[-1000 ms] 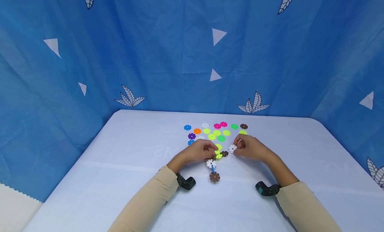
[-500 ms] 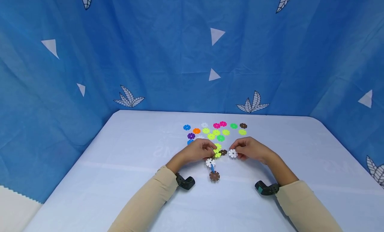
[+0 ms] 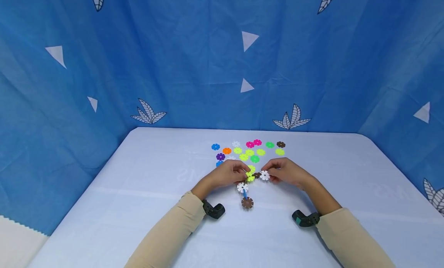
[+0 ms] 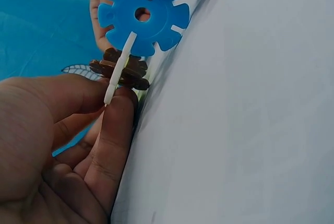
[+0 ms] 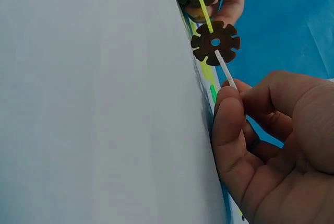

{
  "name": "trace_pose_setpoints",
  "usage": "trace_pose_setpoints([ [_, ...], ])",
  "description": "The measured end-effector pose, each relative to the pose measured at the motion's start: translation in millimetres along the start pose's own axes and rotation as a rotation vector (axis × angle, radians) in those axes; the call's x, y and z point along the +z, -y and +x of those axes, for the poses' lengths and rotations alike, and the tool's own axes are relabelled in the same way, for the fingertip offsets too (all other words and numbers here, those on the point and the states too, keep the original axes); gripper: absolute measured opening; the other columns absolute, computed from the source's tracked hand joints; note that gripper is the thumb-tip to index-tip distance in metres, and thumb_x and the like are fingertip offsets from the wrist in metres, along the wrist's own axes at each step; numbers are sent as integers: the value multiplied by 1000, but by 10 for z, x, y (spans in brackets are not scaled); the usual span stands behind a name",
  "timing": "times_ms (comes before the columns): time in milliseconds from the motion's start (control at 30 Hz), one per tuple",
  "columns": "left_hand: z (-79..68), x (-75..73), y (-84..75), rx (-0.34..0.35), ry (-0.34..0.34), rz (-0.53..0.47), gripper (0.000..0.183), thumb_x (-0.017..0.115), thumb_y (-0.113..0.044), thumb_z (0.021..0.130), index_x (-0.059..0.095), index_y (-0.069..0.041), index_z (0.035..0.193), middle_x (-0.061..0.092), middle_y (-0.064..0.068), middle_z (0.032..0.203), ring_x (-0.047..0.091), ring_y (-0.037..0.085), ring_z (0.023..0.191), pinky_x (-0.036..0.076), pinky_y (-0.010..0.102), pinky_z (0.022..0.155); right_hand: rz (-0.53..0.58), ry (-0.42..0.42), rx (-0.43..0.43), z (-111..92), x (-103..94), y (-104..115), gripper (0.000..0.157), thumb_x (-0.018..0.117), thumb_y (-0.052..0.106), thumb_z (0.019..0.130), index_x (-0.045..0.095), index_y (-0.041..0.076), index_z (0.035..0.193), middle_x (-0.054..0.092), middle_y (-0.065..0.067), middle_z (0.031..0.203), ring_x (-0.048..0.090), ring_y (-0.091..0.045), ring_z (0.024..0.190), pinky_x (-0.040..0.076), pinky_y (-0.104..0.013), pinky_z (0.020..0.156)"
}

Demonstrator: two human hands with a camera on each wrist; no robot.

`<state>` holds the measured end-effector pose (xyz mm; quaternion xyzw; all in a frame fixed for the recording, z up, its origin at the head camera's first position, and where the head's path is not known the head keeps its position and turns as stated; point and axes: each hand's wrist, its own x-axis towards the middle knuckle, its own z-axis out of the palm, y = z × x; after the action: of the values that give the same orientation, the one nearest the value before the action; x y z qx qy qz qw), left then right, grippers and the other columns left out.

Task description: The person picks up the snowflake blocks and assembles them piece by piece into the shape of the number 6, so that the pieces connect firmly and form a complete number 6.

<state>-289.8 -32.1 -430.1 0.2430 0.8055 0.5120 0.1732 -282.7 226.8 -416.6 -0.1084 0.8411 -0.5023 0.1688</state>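
My left hand [image 3: 227, 173] pinches a chain of flower-shaped interlocking discs at a brown disc [image 4: 138, 70], partly hidden by its fingers. Toward me hang a white disc [image 3: 240, 188], a blue disc [image 4: 115, 15] and an end brown disc [image 3: 247, 205]. To the right, a yellow disc [image 3: 250, 176] joins another brown disc [image 5: 203, 41]. Between thumb and fingers, my right hand [image 3: 286, 171] grips a white disc [image 3: 264, 175]. In the right wrist view its edge lies in line with a slot of that brown disc and appears to sit in it.
Loose discs lie flat on the white table [image 3: 156, 221] beyond the hands, among them an orange disc [image 3: 227, 151], a purple disc [image 3: 220, 156], a green disc [image 3: 269, 144] and several yellow ones. A blue curtain [image 3: 208, 60] stands behind the table.
The right hand has turned its white disc and brought it left, from apart to against the chain's right-hand brown disc. The left hand keeps its hold, nearly still.
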Motion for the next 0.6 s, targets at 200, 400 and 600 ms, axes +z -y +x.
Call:
trace_pose_setpoints([
  [200, -19, -6, -15, 9, 1, -7, 20, 65, -5, 97, 74, -6, 115, 70, 3, 90, 62, 15, 75, 54, 27, 71, 68, -9, 24, 15, 14, -11, 18, 60, 5, 101, 72, -2, 113, 64, -12, 93, 62, -22, 80, 56, -30, 74],
  [400, -15, -13, -5, 4, 13, -31, 21, 64, -4, 97, 77, -7, 112, 73, 1, 97, 62, 13, 79, 53, 26, 73, 110, -22, 24, 13, 25, -12, 16, 66, 5, 98, 72, -2, 112, 66, -12, 95, 63, -21, 78, 57, -29, 73],
  [600, -12, -16, 6, 3, 26, -32, 21, 64, -5, 97, 78, -8, 112, 73, -1, 101, 62, 12, 84, 53, 26, 78, 108, -32, 41, 17, 24, -20, 16, 70, 7, 96, 74, -1, 109, 68, -10, 94, 63, -20, 76, 56, -28, 73],
])
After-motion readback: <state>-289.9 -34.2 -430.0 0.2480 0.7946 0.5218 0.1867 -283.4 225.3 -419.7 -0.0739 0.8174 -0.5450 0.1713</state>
